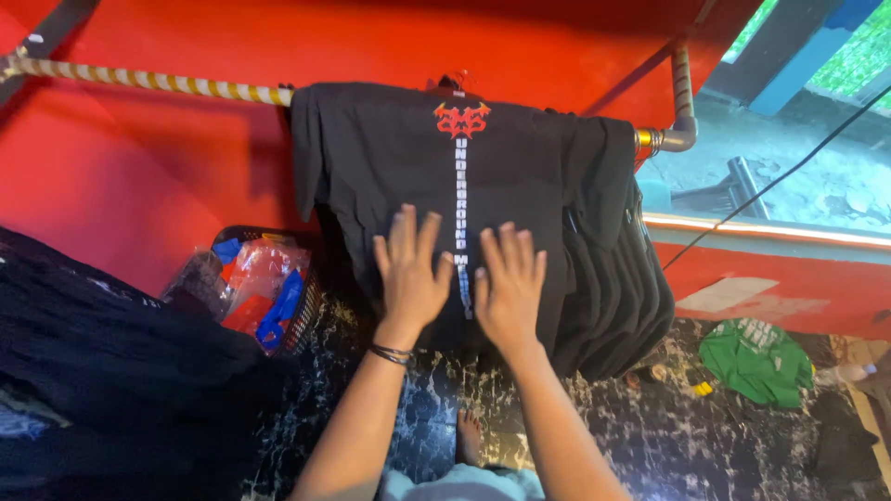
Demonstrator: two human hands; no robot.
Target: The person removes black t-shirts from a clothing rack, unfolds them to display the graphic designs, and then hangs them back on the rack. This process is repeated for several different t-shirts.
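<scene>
A black T-shirt [390, 158] with a red emblem and a white vertical print hangs at the front of a row of black shirts [617, 278] on a rail [148, 82] wrapped in yellow and white tape. My left hand [408, 274] lies flat on the shirt's front, fingers spread, just left of the print; a dark band circles its wrist. Beside it, my right hand [509, 286] also presses flat on the fabric, covering the lower part of the print. Neither hand grips anything.
A dark basket [302, 311] with plastic-wrapped red and blue items stands at the lower left by the red wall [121, 186]. Dark clothing [93, 371] fills the left foreground. A green garment [756, 360] lies on the black marbled floor [603, 427]. My bare foot [469, 436] shows below.
</scene>
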